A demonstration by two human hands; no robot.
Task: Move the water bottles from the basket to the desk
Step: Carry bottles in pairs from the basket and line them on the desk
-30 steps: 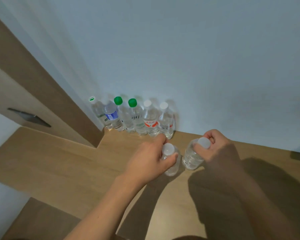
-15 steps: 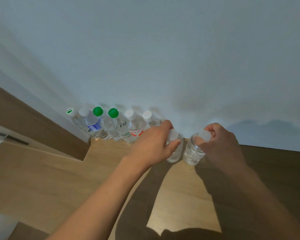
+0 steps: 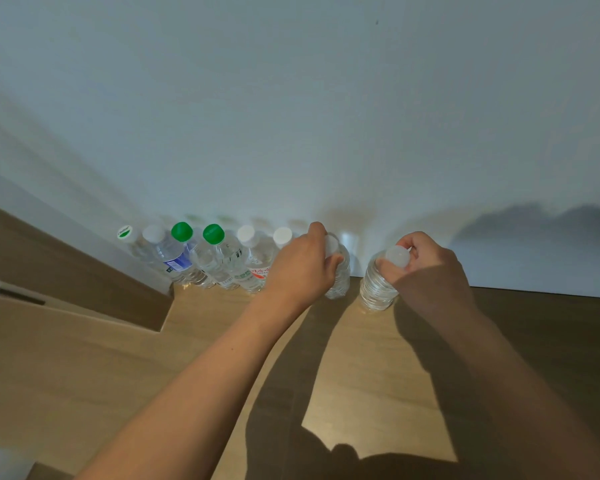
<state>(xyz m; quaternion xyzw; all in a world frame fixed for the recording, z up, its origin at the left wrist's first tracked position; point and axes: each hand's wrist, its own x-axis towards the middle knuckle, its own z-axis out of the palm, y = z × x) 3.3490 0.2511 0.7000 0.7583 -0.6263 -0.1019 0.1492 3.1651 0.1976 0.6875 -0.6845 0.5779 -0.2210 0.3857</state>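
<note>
Head view: two bare arms reach forward over a light wooden desk (image 3: 84, 368) toward a pale wall (image 3: 291, 98), each hand closed around a clear plastic water bottle.

The left hand (image 3: 300, 268), just left of centre frame, grips the neck and shoulder of a white-capped bottle (image 3: 340, 278), fingers and thumb curled round it just under the cap. That bottle stands upright with its base on the desk at the foot of the wall.

At about 3 o'clock from it, a little apart, the right hand (image 3: 430, 271) pinches the top of a ribbed bottle (image 3: 374, 289), its fingers wrapped round the white cap. This bottle also stands upright, its base at the desk surface; whether it is fully set down cannot be told.

At 9 o'clock from the left hand, a row of six more bottles (image 3: 222, 261) lines the wall, packed side by side and touching. From the left, the caps run white with a green ring, white, green, green, white, white. One carries a blue label, another a red-printed label. The last in the row is partly hidden behind the left hand.

At far 9 o'clock, a darker wooden panel (image 3: 66, 271) rises beside the desk at the row's end. Shadows of both arms fall across the desk toward 6 o'clock.
</note>
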